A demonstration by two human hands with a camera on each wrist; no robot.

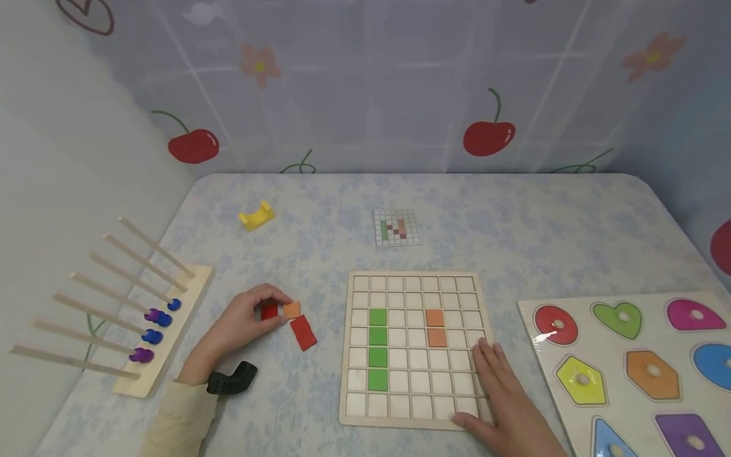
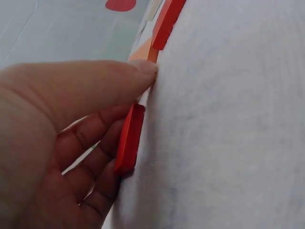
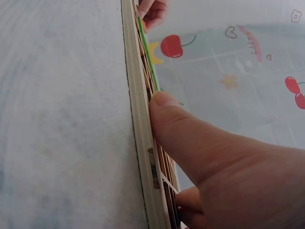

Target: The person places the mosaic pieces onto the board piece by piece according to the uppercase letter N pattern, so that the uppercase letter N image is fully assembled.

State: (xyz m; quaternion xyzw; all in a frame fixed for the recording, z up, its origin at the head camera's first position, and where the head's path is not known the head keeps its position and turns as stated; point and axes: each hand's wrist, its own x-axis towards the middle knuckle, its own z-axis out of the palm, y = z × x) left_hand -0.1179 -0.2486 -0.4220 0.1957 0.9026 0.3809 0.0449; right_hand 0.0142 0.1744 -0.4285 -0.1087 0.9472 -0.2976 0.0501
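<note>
Both hands forward: left hand (image 1: 244, 317) in a pinch, right hand (image 1: 507, 406) laid out with straight fingers.
The left forearm (image 1: 181, 412), sleeved in beige, enters from the lower left and angles up and to the right; the left wrist (image 1: 197, 363) is bare above the cuff. The left thumb (image 2: 105, 88) extends nearly straight, its tip opposing the index finger (image 1: 273, 292), which arches over; the remaining left fingers (image 2: 97, 167) curl beneath the thumb. The right hand enters from the lower right, back upward, fingers extended forward and leftward; the right thumb (image 3: 183, 138) spreads away from them. The hands are well apart.
</note>
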